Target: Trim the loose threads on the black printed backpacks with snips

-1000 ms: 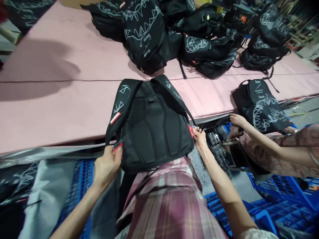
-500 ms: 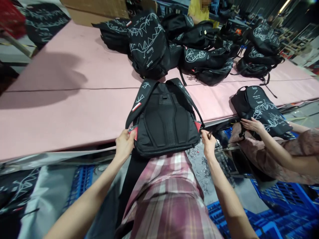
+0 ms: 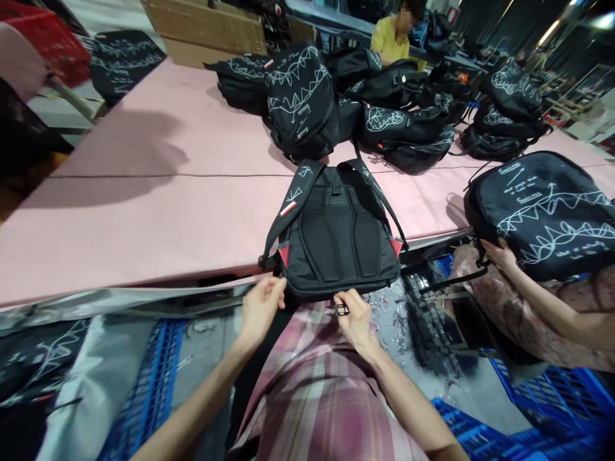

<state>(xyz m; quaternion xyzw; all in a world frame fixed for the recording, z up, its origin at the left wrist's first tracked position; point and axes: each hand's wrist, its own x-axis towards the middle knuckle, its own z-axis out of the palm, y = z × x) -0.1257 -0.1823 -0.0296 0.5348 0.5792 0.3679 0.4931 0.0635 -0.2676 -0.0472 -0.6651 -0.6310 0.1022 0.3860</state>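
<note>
A black backpack (image 3: pixel 343 237) lies back panel up at the pink table's front edge, its two shoulder straps at the far side and red tabs at its sides. At its near left corner is my left hand (image 3: pixel 262 306), fingers curled and pinched together; what they hold, if anything, cannot be made out. My right hand (image 3: pixel 354 317) is closed just below the bag's bottom edge, fingertips close to it. A small black object (image 3: pixel 343 310) shows in that hand, too small to name.
Several black backpacks with white line drawings (image 3: pixel 302 105) stand piled across the pink table (image 3: pixel 120 230). At right, a co-worker's hand (image 3: pixel 502 256) touches another backpack (image 3: pixel 552 214). A cardboard box (image 3: pixel 206 32) is behind. Blue crates (image 3: pixel 552 390) stand below the table.
Both hands have let go of the backpack's side tabs. The right moved left to beneath the bottom edge; the left shifted to the near corner. The co-worker's backpack has been raised and turned.
</note>
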